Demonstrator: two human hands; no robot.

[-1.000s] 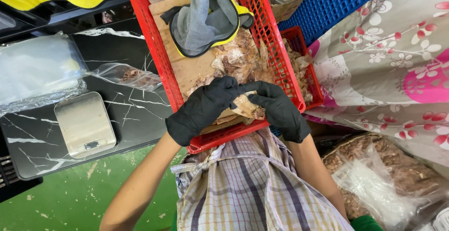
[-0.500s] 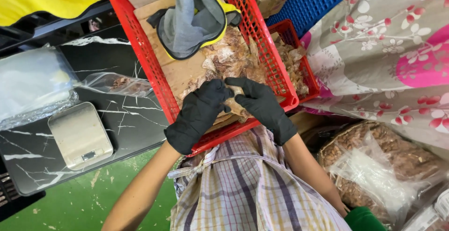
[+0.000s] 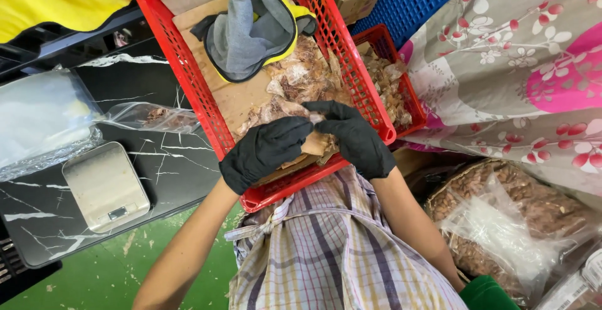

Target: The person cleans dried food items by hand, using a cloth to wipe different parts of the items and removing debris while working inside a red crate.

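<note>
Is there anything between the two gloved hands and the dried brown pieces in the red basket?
Nothing visible. The left hand and right hand already rest on the dried pieces in the red basket. The grey-yellow glove lies farther back, not between them.

We have a single view, worn on the head, looking steeply down and close over the red crate (image 3: 188,78) at twelve o'clock, the dark marbled tabletop (image 3: 169,159) at nine, the green floor at seven.
</note>
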